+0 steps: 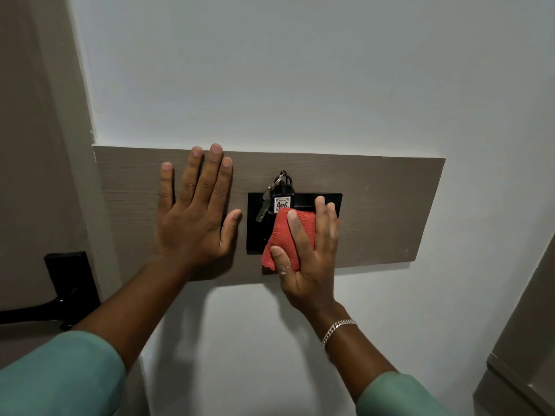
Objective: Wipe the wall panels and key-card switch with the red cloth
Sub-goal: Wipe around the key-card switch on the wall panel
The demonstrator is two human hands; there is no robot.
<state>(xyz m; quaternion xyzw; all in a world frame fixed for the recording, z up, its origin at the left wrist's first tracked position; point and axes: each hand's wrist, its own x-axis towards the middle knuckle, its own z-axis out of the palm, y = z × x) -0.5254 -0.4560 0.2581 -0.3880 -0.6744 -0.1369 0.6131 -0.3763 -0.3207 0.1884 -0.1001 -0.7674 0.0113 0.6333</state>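
Observation:
A brown wood-grain wall panel (384,205) runs across the white wall. Set into it is a black key-card switch (255,232) with a key and a tag marked 406 (282,202) in its slot at the top. My right hand (312,259) presses a folded red cloth (280,238) flat against the lower right part of the switch, fingers spread over the cloth. My left hand (195,211) lies flat and empty on the panel just left of the switch, fingers apart.
A door frame and door stand at the left, with a black lever handle (66,289) low down. White wall (300,70) fills the space above and below the panel. A grey-brown frame edge (522,355) shows at the bottom right.

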